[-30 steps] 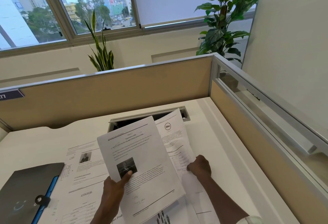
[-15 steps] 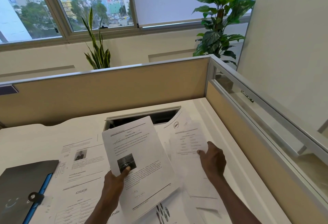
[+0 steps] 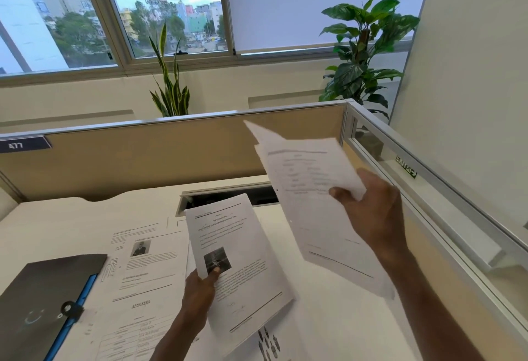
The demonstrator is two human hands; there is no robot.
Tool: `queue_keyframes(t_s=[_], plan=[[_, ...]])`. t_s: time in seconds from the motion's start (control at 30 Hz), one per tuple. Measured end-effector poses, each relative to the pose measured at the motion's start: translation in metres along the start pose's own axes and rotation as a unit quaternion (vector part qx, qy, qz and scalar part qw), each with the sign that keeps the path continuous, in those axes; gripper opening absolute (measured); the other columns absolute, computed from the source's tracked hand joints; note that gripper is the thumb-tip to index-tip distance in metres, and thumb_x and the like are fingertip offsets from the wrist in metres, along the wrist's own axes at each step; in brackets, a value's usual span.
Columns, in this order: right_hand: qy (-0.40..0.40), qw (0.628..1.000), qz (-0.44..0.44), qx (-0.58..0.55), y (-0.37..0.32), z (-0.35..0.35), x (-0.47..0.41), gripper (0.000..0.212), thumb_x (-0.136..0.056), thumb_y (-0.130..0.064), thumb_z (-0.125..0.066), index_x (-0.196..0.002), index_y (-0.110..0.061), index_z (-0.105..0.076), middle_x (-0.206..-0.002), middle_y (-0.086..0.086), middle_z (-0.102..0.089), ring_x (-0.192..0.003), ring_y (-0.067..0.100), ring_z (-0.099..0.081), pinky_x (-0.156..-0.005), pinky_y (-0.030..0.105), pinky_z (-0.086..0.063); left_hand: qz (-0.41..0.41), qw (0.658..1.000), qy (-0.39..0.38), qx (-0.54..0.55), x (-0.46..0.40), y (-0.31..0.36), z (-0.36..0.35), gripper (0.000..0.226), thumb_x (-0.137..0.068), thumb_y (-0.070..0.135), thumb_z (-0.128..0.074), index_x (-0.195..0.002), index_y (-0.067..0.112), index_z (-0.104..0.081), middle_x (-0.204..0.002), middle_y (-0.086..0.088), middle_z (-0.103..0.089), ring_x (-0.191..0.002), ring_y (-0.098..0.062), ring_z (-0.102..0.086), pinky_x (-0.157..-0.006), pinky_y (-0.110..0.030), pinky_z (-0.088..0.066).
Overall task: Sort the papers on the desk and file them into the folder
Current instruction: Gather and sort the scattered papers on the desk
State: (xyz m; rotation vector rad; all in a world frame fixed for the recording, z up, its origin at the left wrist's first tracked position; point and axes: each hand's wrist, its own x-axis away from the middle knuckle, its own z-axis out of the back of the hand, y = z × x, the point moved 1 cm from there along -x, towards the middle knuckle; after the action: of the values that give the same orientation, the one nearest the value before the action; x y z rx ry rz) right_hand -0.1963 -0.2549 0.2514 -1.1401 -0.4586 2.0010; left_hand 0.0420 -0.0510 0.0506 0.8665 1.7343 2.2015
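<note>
My left hand (image 3: 200,292) grips a printed sheet with a small dark photo (image 3: 237,263), thumb on the photo, holding it tilted above the desk. My right hand (image 3: 371,212) is raised to the right and is closed on a few white papers (image 3: 311,189), lifted well off the desk. More printed sheets (image 3: 143,269) lie flat on the white desk (image 3: 57,229), one with a portrait photo. A dark grey folder (image 3: 43,303) with a blue edge and a button clasp lies at the lower left.
A tan partition (image 3: 160,157) closes off the back of the desk and a glass-topped partition (image 3: 428,189) the right side. A cable slot (image 3: 228,195) opens at the desk's back. Two potted plants (image 3: 365,54) stand behind the partition, under the windows.
My right hand has lifted its papers from the desk up and to the right. My left hand still holds the photo sheet in about the same place.
</note>
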Motion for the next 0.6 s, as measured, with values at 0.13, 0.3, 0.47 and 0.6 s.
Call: queue_keyframes(t_s=[0.13,0.3,0.47,0.6], plan=[[-0.025,0.971,-0.121,-0.207,-0.009,0.012,-0.006,0.035,-0.069,-0.025,-0.085,-0.097,-0.031,-0.065,-0.095,-0.008,-0.071,-0.078,0.015,-0.069,-0.06,0.024,-0.058,0.019,0.999,-0.002,0.042,0.001,0.008,-0.002,0.016,-0.096,0.015,-0.058,-0.107,0.026,-0.062,-0.088,0.0,-0.076,-0.078,-0.026,-0.073,-0.056,-0.034,-0.054],[-0.073,0.932,-0.227,-0.272,0.012,-0.019,0.006,0.041,-0.068,-0.013,-0.085,-0.106,-0.016,-0.069,-0.095,-0.005,-0.074,-0.077,0.008,-0.072,-0.061,0.022,-0.058,0.018,0.995,-0.048,0.089,0.005,0.018,-0.004,0.023,-0.088,0.015,-0.069,-0.111,0.012,-0.067,-0.087,-0.011,-0.078,-0.077,-0.03,-0.075,-0.059,-0.039,-0.059],[-0.116,0.928,-0.283,-0.211,0.031,-0.058,0.048,0.042,-0.075,-0.014,-0.08,-0.111,-0.011,-0.06,-0.111,0.007,-0.07,-0.098,0.027,-0.067,-0.086,0.041,-0.057,0.092,0.979,-0.048,0.175,0.006,0.022,-0.008,0.036,-0.089,0.044,-0.064,-0.102,0.01,-0.069,-0.09,-0.008,-0.079,-0.078,-0.028,-0.076,-0.062,-0.039,-0.06],[-0.108,0.918,-0.311,-0.222,0.032,-0.074,0.074,0.034,-0.078,-0.013,-0.078,-0.106,-0.015,-0.057,-0.106,0.005,-0.069,-0.096,0.026,-0.067,-0.083,0.038,-0.057,0.089,0.983,-0.046,0.155,0.002,0.021,-0.007,0.061,-0.073,0.078,-0.049,-0.1,0.027,-0.07,-0.091,-0.001,-0.079,-0.089,-0.032,-0.074,-0.075,-0.05,-0.06]])
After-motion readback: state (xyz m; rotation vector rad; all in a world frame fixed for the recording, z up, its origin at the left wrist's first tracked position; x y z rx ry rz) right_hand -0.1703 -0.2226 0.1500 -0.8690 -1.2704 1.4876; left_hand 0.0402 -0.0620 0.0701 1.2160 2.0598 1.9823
